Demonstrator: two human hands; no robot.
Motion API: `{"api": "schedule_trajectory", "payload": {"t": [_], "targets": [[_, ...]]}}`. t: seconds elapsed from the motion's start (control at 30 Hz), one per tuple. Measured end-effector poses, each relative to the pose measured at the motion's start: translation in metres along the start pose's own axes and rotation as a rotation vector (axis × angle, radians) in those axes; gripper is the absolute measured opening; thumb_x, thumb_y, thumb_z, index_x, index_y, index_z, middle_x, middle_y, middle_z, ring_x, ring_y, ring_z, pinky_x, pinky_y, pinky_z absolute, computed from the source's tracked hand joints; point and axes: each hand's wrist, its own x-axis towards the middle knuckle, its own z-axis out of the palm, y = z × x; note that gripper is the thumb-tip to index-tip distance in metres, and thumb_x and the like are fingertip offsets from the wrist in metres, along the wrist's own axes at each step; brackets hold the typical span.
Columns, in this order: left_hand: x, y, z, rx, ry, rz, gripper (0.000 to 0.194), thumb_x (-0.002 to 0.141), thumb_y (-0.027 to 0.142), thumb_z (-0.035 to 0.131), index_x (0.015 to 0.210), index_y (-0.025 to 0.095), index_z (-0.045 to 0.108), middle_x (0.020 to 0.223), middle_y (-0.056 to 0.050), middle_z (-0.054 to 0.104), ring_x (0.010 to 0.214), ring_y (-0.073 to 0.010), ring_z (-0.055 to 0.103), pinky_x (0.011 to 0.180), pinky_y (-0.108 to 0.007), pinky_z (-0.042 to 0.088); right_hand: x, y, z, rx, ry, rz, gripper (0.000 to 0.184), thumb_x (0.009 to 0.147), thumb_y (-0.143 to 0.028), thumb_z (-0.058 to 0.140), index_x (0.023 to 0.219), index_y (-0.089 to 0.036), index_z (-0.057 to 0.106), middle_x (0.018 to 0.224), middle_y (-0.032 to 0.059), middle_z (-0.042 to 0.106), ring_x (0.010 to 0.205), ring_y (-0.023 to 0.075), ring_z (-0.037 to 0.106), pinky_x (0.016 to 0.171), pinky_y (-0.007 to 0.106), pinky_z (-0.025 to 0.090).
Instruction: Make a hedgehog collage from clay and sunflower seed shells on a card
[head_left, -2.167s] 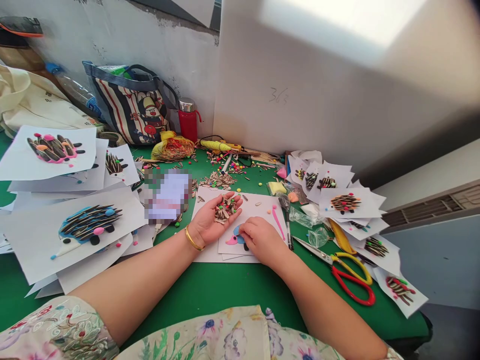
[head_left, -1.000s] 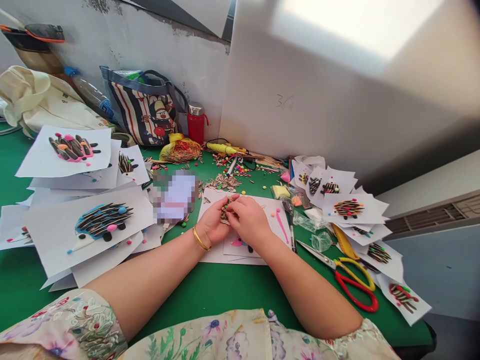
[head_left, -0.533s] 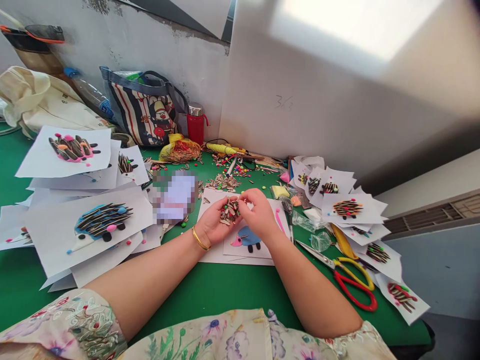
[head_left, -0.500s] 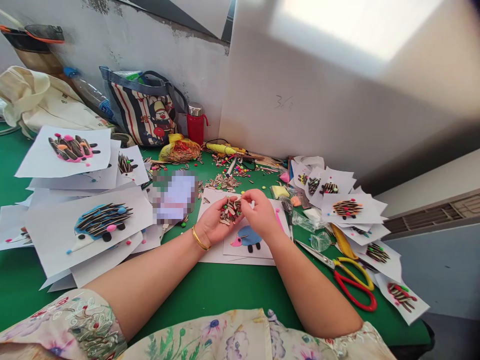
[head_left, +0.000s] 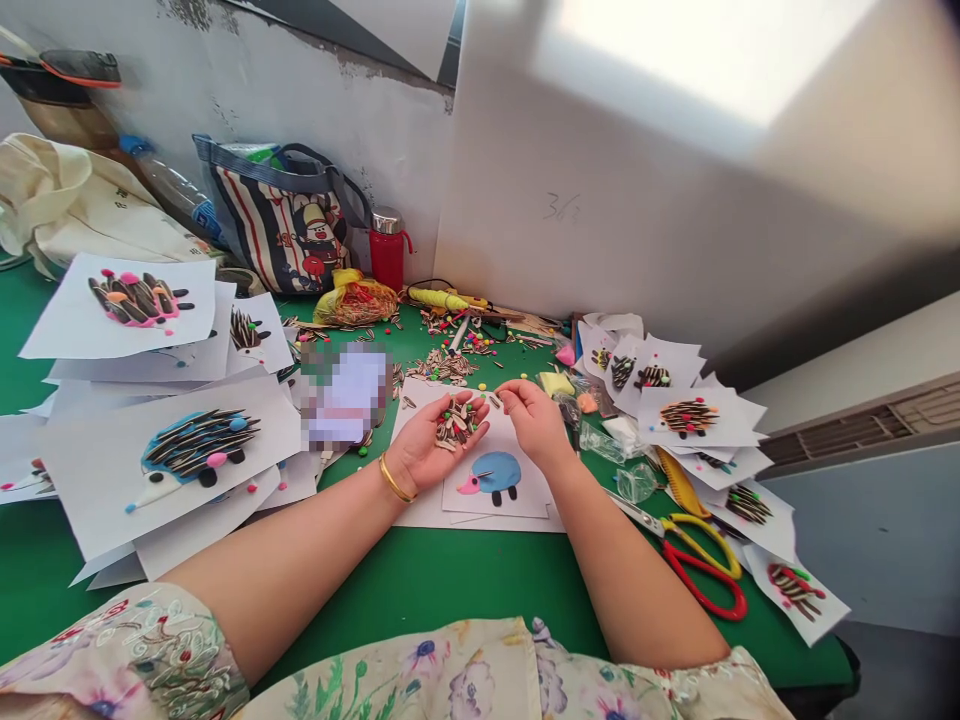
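Note:
My left hand (head_left: 435, 448) lies palm up over the white sheets, cupping a small heap of striped sunflower seeds (head_left: 457, 424) and coloured beads. A gold bangle sits on its wrist. My right hand (head_left: 534, 420) hovers just right of it, fingers pinched on what looks like a single seed. Below both hands lies a white paper (head_left: 499, 490) with a blue clay hedgehog (head_left: 495, 473) that has a pink nose, dark feet and one seed stuck in it.
Finished seed hedgehog papers (head_left: 172, 450) pile at left, more papers (head_left: 694, 415) at right. Red and yellow scissors (head_left: 694, 560) lie at right on the green table (head_left: 450, 580). At the back: a striped bag (head_left: 281, 220), a red flask (head_left: 388, 250), loose seeds (head_left: 442, 365).
My right hand went from pressing on the hedgehog to my left palm, picked among the seeds, and has now drawn slightly right. The hedgehog paper is uncovered.

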Motion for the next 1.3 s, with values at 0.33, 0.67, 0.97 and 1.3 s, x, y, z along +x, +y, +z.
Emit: {"api": "schedule_trajectory", "payload": {"t": [0.33,0.67,0.97,1.3], "targets": [[0.000,0.000,0.001,0.008,0.012,-0.001,0.023,0.099,0.024,0.045,0.100,0.013,0.065,0.103,-0.011,0.071,0.097,-0.0211,0.070,0.095,-0.042,0.055,0.016,0.047,-0.027,-0.183,0.054,0.144,0.024,0.083,-0.033,0.053,0.097,-0.020,0.068,0.090,0.0039,0.071,0.078,0.0192,0.063,0.074,0.035,0.050],[0.000,0.000,0.000,0.024,0.019,0.009,0.023,0.099,0.024,0.045,0.099,0.013,0.065,0.106,-0.012,0.070,0.103,-0.0223,0.069,0.096,-0.043,0.054,-0.016,0.026,-0.034,-0.264,-0.166,-0.048,0.016,0.085,-0.027,0.057,0.093,-0.022,0.070,0.089,0.0024,0.070,0.077,0.0175,0.062,0.073,0.031,0.048],[0.003,-0.001,-0.003,0.026,0.009,0.007,0.023,0.099,0.024,0.045,0.099,0.013,0.066,0.105,-0.011,0.070,0.104,-0.0219,0.069,0.097,-0.043,0.053,-0.040,0.003,-0.020,-0.388,-0.515,-0.216,0.020,0.088,-0.012,0.057,0.097,-0.021,0.072,0.096,0.0033,0.072,0.091,0.0177,0.063,0.083,0.030,0.047],[0.001,-0.002,0.000,0.021,0.024,0.005,0.024,0.099,0.025,0.045,0.098,0.014,0.066,0.106,-0.011,0.070,0.104,-0.0214,0.069,0.097,-0.042,0.053,-0.043,-0.005,-0.018,-0.463,-0.562,-0.394,0.026,0.085,-0.003,0.057,0.094,-0.021,0.074,0.096,0.0044,0.073,0.094,0.0192,0.064,0.085,0.031,0.049]]}}
